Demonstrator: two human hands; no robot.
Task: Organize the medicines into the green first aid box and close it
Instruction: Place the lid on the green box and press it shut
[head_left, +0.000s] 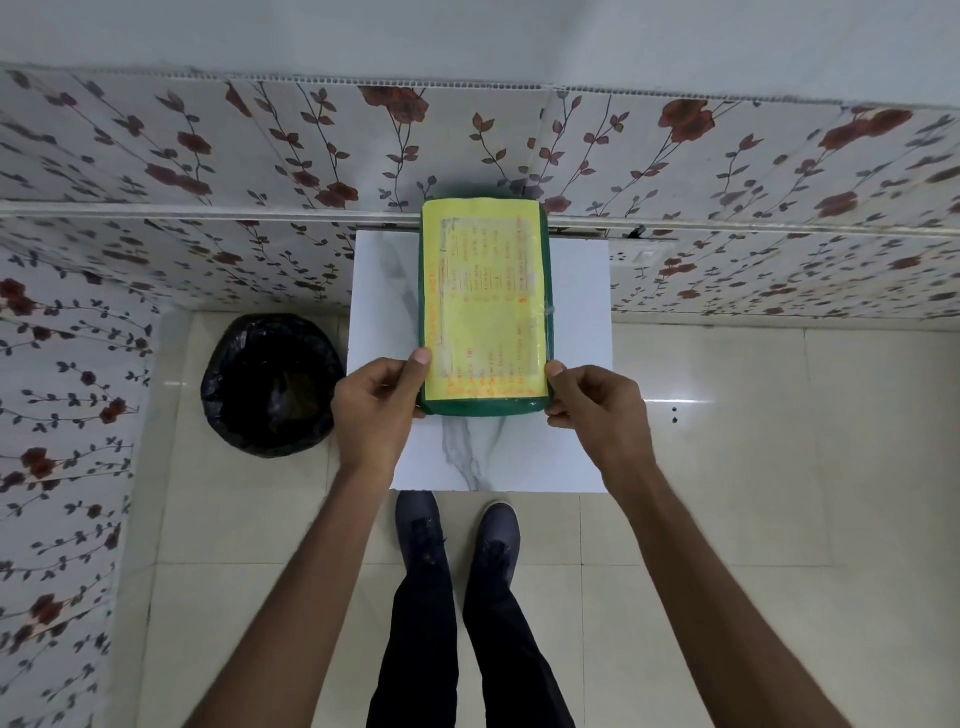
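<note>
1. Two hands grip the green first aid box (543, 312) at its near corners: left hand (375, 410) on the near-left corner, right hand (597, 410) on the near-right.
2. Finger state: left fingers (420, 358) wrap the corner, thumb on the yellow label (485, 296), rest under/behind the rim. Right fingers (555, 370) do the same, mirrored. Both hold the box; neither is spread wide.
3. Box location: resting on or just above the white marble-pattern bench (384, 312), center to far half. Contact w/ bench cannot be confirmed from this view.
4. Long axis runs near-to-far, away from the person. Far end sits close to the floral tiled wall (208, 145); near end lies between the hands.
5. Key relation: box is straight ahead of both hands, equally close to each. Any lift, turn or lid move will prob. need both hands working evenly.
6. Lid status: yellow-labeled face is up and looks flush w/ the green body; appears shut. No medicines visible on the bench or elsewhere, so contents cannot be checked.
7. Open room: bare bench strips left and right of the box, a wider bare area at the near side.
8. Edges: far bench edge meets the wall, so no travel room that way. Left edge drops toward a bin w/ black liner (270, 384) on the floor (753, 519); avoid sliding left.
</note>
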